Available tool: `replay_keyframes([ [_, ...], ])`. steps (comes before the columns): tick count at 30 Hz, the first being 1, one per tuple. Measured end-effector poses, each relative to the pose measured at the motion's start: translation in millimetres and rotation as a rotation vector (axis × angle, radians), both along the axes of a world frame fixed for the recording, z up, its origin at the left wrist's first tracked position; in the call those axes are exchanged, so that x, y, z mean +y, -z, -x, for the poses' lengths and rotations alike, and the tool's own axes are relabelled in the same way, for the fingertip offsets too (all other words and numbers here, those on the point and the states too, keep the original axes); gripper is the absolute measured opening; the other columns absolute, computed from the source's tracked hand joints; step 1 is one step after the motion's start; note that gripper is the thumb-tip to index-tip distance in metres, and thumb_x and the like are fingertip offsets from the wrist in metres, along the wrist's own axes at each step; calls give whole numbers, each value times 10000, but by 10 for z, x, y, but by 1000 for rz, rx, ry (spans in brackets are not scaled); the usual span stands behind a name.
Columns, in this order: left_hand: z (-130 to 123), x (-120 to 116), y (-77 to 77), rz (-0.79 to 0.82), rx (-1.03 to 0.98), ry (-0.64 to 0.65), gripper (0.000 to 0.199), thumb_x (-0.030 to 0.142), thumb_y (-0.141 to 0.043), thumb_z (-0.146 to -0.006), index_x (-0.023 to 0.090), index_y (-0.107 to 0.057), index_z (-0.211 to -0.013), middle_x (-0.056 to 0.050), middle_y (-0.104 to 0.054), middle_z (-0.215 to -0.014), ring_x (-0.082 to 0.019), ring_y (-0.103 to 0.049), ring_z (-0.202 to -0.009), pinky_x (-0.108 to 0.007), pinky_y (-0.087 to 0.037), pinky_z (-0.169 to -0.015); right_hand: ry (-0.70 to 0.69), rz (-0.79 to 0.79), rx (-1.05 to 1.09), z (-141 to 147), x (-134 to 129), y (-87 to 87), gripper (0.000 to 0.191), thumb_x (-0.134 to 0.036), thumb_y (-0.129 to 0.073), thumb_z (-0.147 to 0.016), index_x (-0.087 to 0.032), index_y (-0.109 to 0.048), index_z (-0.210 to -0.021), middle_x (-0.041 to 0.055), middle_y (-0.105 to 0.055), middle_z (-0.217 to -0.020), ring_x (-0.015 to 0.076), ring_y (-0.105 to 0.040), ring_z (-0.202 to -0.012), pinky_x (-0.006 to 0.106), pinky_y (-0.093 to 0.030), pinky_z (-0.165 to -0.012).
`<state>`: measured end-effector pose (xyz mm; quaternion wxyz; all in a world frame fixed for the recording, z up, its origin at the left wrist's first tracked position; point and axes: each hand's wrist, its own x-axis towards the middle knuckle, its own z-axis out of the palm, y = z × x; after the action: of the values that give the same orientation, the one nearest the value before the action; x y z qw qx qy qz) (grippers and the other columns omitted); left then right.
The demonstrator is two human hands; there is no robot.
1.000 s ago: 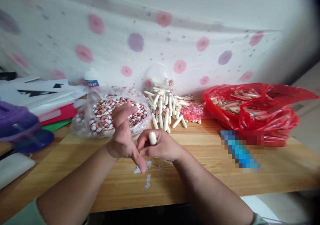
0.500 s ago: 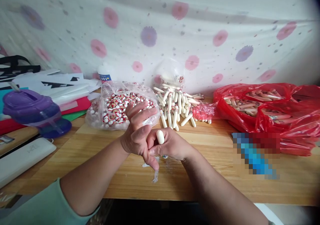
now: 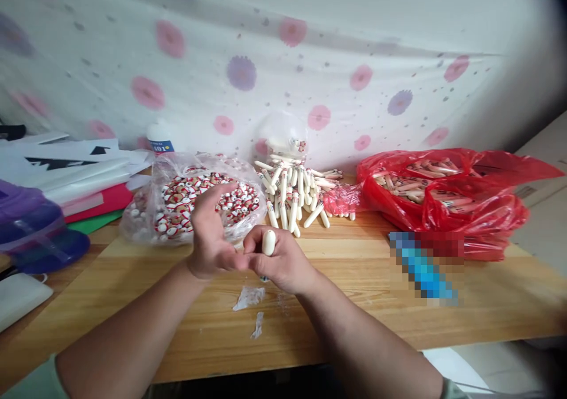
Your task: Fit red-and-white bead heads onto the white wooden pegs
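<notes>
My right hand (image 3: pixel 283 263) is closed around a cream-coloured stick (image 3: pixel 269 243) whose rounded end points up toward me. A bit of the stick's coloured lower end shows beneath the fist. My left hand (image 3: pixel 212 234) is beside it, fingers raised and apart, with its thumb side reaching to the right thumb. Whether anything thin lies between the two hands, I cannot tell. Beyond the hands lies a pile of similar cream sticks (image 3: pixel 292 195) with dark and coloured stripes at one end. Left of the pile, a clear plastic bag (image 3: pixel 142 210) holds many small red, white and brown round pieces.
Torn translucent scraps (image 3: pixel 248 297) lie on the wooden table (image 3: pixel 354 322) below the hands. On the right are a red plastic bag (image 3: pixel 482 228) of sticks and a blurred blue item (image 3: pixel 425 269). At left stand a purple-blue container (image 3: pixel 39 228), papers (image 3: pixel 80 175) and a white bottle (image 3: pixel 159 136).
The view has shifted, so the table things appear further left. My left hand's fingers have turned more upright and drawn slightly back from the stick. The right hand keeps its hold.
</notes>
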<state>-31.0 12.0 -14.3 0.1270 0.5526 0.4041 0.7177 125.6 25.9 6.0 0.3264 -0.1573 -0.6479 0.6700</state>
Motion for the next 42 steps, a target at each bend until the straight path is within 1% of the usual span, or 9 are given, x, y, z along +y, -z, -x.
replay_keyframes([
  [2, -46, 4, -67, -83, 7, 25, 740, 727, -587, -662, 256, -474, -1221, -26, -615, -1109, -241, -565, -1071, -441, -393, -996, 50, 68, 66, 12, 7, 0, 190, -260, -701, -669, -164, -539, -699, -87, -465, -484, 38, -395, -407, 159, -316, -398],
  [4, -47, 21, -85, 100, 31, 18, 385, 532, -533, -831, 237, -585, -1073, -5, -663, -865, -173, -610, -821, -361, -457, -810, 88, 119, 136, 13, 51, -6, 205, -313, -687, -689, -167, -558, -754, -73, -513, -517, 46, -427, -394, 170, -341, -384],
  [7, 1, 78, -56, 296, 13, -36, 183, 403, -625, -808, 220, -630, -824, 44, -616, -631, -137, -556, -610, -308, -425, -633, 166, 120, 229, -50, 163, -64, 215, -318, -683, -680, -167, -583, -795, -29, -621, -657, 46, -474, -417, 177, -382, -390],
  [14, 75, 176, -127, 250, -209, -31, 314, 321, -796, -602, 217, -514, -694, 95, -538, -491, -75, -435, -377, -225, -310, -396, 462, 183, 364, -614, 344, -274, 247, -310, -722, -665, -182, -516, -711, -70, -494, -494, 39, -370, -377, 159, -295, -362],
  [20, 121, 136, -148, 354, 25, -122, 361, 376, -744, -643, 202, -452, -523, 76, -449, -406, -76, -386, -386, -227, -285, -425, 571, 60, 257, -961, 319, 15, 294, -427, -660, -746, -171, -531, -679, -18, -511, -614, 89, -466, -526, 226, -387, -500],
  [28, 310, 173, -144, 419, 210, -308, 432, 482, -561, -792, 205, -447, -480, 48, -455, -399, -108, -407, -421, -247, -303, -484, 646, -583, -515, -1104, 359, 280, 443, -562, -436, -897, -168, -525, -713, 19, -516, -626, 133, -477, -601, 267, -365, -585],
  [32, 495, 305, -74, 488, 615, -454, 251, 402, -547, -800, 198, -582, -657, 3, -609, -639, -147, -525, -616, -246, -358, -590, 541, -482, -623, -1085, 455, 215, 435, -594, -470, -863, -175, -495, -748, 8, -537, -597, 121, -500, -536, 237, -373, -512],
  [36, 546, 413, 94, 594, 1092, -328, 267, 266, -462, -832, 229, -677, -985, -62, -670, -1047, -216, -585, -977, -308, -418, -839, 431, -342, -485, -970, 591, -31, 365, -523, -595, -787, -162, -537, -776, 22, -598, -644, 127, -555, -569, 238, -446, -527],
  [42, 442, 456, 164, 648, 1273, -276, 285, 282, -453, -834, 285, -697, -980, -40, -681, -1000, -222, -596, -938, -329, -426, -817, 415, -325, -509, -624, 824, -84, 221, -351, -671, -720, -164, -553, -712, 7, -612, -567, 129, -574, -500, 231, -442, -485],
])
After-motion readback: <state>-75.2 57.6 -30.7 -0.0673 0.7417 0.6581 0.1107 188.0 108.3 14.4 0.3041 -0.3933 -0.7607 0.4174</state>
